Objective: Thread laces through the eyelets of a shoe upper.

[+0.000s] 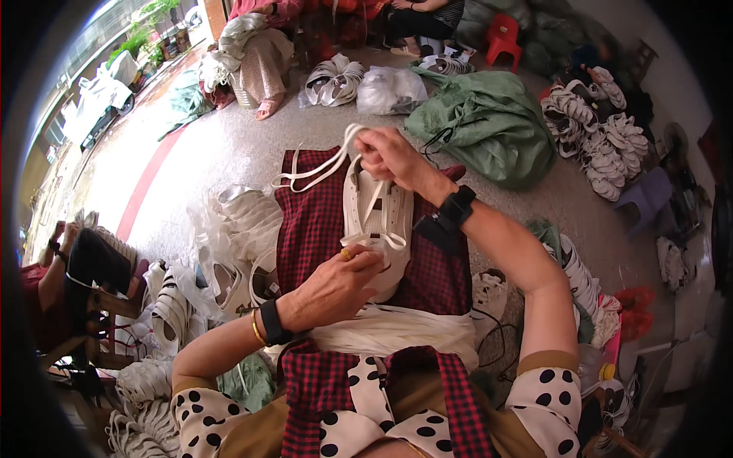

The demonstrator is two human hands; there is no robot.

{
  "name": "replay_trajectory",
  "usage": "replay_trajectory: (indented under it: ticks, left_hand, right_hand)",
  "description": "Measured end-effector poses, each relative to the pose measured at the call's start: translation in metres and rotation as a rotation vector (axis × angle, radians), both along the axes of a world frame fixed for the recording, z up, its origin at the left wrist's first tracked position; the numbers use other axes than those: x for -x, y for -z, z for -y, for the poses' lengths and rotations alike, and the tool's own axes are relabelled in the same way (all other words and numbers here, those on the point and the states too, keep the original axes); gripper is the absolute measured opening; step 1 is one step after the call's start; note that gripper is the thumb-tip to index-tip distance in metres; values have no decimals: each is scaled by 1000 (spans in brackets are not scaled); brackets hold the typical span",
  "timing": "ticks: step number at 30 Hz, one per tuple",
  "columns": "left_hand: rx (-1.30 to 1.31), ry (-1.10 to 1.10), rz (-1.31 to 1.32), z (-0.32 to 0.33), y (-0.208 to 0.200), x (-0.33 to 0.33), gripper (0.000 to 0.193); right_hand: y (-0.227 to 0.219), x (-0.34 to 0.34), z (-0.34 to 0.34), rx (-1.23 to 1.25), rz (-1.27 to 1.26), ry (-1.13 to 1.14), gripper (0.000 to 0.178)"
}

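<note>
A cream-white sneaker (397, 267) lies across my lap on a red-and-black checked apron (305, 206). A flat white shoelace (324, 172) runs through some of its eyelets, and its loose length loops out above the left side. My right hand (393, 159) is closed around that lace at the shoe's far end, above the opening. Closer to me, my left hand (336, 284) is pinched on the lace beside the toe end; its fingertips are partly hidden. Just below the shoe, a thick bundle of white laces (412, 330) lies across my lap.
Unlaced sneakers and clear plastic bags (229, 221) are heaped at my left. A large green sack (489, 126) sits ahead on the right, with piled shoes (603, 145) beyond it. A red stool (504, 40) stands at the back. Other people sit ahead and at far left.
</note>
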State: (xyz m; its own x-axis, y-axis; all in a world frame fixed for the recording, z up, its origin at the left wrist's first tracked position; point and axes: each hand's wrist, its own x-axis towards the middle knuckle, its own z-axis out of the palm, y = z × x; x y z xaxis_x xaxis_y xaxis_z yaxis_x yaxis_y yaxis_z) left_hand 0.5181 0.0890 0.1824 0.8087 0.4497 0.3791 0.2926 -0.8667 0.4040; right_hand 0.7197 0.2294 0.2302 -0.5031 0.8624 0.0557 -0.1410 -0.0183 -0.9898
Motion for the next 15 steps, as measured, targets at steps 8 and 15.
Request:
replay_trajectory:
  ticks: [8, 15]
  left_hand:
    - [208, 95, -105, -23, -3, -6, 51]
    - [558, -236, 295, -52, -17, 11, 11]
  right_hand:
    - [-68, 44, -82, -1493, 327, 359, 13]
    - [-80, -3, -9, -418, 103, 162, 30]
